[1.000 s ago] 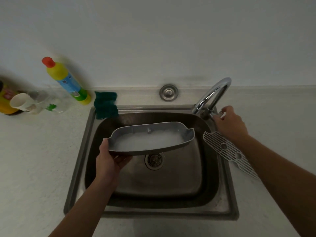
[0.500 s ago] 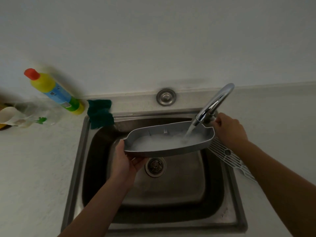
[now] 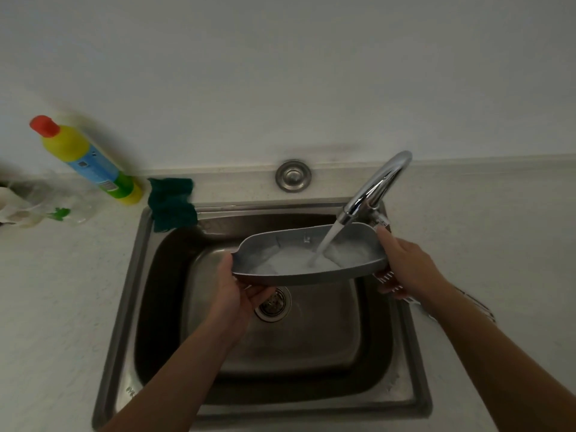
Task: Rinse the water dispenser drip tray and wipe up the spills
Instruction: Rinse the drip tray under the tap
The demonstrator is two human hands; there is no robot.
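The grey drip tray (image 3: 299,277) hangs level over the steel sink (image 3: 124,307), holding foamy water. A stream from the chrome faucet (image 3: 374,188) pours into its right half. My left hand (image 3: 240,294) grips the tray's left end from below. My right hand (image 3: 405,263) holds the tray's right end, fingers wrapped under the rim. The tray's white grille (image 3: 480,307) lies on the counter at the sink's right edge, mostly hidden behind my right wrist.
A dark green cloth (image 3: 171,202) drapes over the sink's back left corner. A yellow bottle with a red cap (image 3: 90,163) leans against the wall. Clear cups (image 3: 46,210) stand at the far left. The drain (image 3: 272,304) sits in the basin floor.
My right hand left the faucet handle and took the tray's right end. Water went from off to a full stream, and the tray shifted right under the spout.
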